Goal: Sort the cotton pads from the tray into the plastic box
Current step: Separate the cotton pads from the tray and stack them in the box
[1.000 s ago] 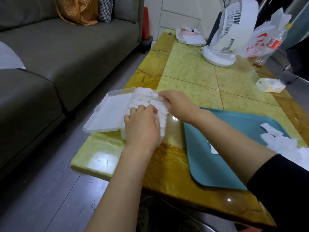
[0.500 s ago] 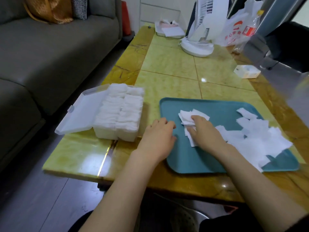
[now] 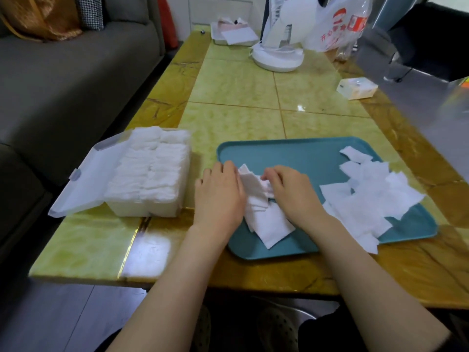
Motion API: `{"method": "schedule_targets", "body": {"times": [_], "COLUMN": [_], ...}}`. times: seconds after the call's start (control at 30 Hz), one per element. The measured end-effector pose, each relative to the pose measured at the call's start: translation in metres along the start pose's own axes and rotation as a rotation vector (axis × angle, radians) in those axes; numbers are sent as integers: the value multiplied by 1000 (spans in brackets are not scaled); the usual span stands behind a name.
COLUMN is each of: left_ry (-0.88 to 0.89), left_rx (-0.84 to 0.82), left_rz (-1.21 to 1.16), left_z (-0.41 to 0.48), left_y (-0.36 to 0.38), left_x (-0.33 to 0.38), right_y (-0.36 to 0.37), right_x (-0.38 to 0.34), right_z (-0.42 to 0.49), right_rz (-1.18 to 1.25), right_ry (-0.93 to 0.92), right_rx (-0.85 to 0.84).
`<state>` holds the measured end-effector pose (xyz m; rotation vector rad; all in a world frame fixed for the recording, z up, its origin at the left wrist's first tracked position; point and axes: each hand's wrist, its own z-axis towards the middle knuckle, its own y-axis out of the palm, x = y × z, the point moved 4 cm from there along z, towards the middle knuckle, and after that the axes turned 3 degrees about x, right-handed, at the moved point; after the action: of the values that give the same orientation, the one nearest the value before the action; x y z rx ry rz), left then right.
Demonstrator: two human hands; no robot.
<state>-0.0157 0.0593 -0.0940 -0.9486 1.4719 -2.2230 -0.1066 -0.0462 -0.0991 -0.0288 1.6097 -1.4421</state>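
Translucent hinged-lid plastic box (image 3: 144, 210) on yellow tiled worktop (image 3: 241, 123), seemingly near full: two rows of white cotton pads (image 3: 152, 171). Loose pad heap (image 3: 368, 199) left on teal plastic tray (image 3: 291, 153). Left hand (image 3: 219, 196) presses flat against small pad stack (image 3: 261, 212), right hand (image 3: 291, 194) curls fingers on it. Likely past halfway.

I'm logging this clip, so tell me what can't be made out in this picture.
Head view throughout.
Pad count: the left hand and right hand cover much of the gathered cotton pads.
Plastic box: its top layer hides how deep the filling goes.
Fan: top cut off by the upper edge.
Small packet: print too small to read.
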Motion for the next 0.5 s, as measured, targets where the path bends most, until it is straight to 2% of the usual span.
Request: {"method": "schedule_targets", "body": {"times": [0.07, 0.13, 0.27, 0.37, 0.5], "left_ry": [46, 67, 85, 136, 134], "left_rx": [104, 128, -40, -168, -162], "left_rz": [-52, -101, -130, 17, 42], "left_z": [1, 2, 1, -1, 0], "left_y": [-6, -9, 4, 18, 17], "left_x": [5, 10, 13, 12, 12], "right_y": [1, 6, 9, 8, 0], "right_x": [5, 11, 14, 14, 16], "right_z": [6, 8, 12, 12, 11], "right_rz": [-33, -118, -203, -133, 6], "right_ry": [22, 33, 20, 41, 72], "right_rx": [-2, -96, -146, -127, -42]}}
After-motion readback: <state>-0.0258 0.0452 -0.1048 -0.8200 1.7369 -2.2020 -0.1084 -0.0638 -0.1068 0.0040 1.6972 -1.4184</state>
